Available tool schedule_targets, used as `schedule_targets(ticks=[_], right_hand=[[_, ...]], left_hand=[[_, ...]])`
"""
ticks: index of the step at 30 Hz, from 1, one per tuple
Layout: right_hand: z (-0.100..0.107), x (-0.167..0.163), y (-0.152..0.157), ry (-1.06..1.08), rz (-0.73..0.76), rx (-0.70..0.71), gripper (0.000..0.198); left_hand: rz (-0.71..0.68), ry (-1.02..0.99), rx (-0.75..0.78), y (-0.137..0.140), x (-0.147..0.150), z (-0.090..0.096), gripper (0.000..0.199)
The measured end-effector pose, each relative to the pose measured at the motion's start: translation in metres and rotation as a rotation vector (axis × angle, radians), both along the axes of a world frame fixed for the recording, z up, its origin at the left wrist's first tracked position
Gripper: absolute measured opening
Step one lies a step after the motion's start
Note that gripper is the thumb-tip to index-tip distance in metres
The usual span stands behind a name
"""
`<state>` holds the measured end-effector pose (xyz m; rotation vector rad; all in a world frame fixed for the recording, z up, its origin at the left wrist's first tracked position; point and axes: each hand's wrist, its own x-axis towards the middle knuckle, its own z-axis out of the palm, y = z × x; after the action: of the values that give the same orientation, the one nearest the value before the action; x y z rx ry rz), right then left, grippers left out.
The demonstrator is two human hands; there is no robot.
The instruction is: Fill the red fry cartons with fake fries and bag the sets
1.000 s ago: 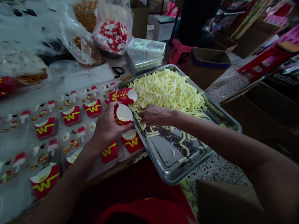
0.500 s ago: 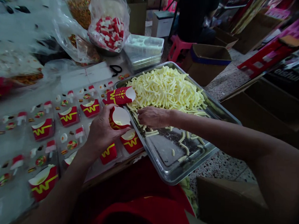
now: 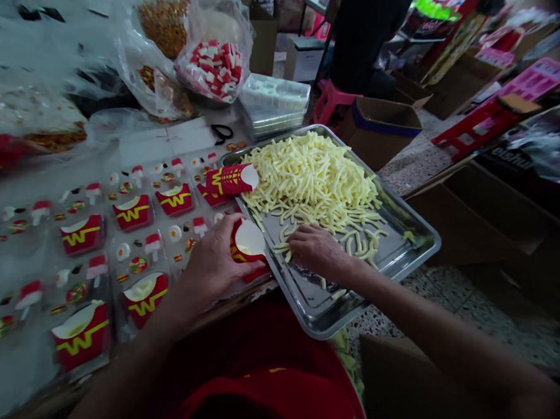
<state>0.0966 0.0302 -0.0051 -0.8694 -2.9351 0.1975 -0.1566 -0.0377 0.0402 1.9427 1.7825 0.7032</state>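
My left hand (image 3: 214,265) grips a red fries carton (image 3: 250,238) with a white inside, held beside the metal tray's near left rim. In the tray (image 3: 314,306) lies a large heap of pale yellow toy fries (image 3: 315,174), with loose pieces in front of it. My right hand (image 3: 320,251) is down in the tray with curled fingers among the loose pieces; what the fingertips hold is hidden. Another red carton (image 3: 232,179) lies flat across the tray's left edge.
Clear blister trays on the table hold red cartons (image 3: 83,234) and small toy foods. Behind are a bag of red-and-white pieces (image 3: 215,66), black-handled scissors (image 3: 221,132) and stacked clear plastic trays (image 3: 274,102). Cardboard boxes (image 3: 384,130) stand on the floor; a person in dark clothes is beyond.
My right hand has moved from the heap's left edge to the right and nearer me, over the loose pieces. The left hand with its carton has shifted right and slightly nearer.
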Motion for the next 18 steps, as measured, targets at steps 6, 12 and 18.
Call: schedule_targets(ticks=[6, 12, 18], right_hand=[[0.008, 0.008, -0.008, 0.220, -0.171, -0.208, 0.014], [0.037, -0.009, -0.049, 0.169, -0.336, -0.224, 0.013], [0.042, -0.026, -0.077, 0.302, -0.281, -0.326, 0.015]], left_hand=[[-0.150, 0.258, -0.086, -0.019, 0.030, 0.003, 0.078], [-0.232, 0.289, -0.096, -0.030, 0.064, -0.011, 0.065], [-0.279, 0.060, -0.132, -0.025, 0.063, -0.024, 0.076]])
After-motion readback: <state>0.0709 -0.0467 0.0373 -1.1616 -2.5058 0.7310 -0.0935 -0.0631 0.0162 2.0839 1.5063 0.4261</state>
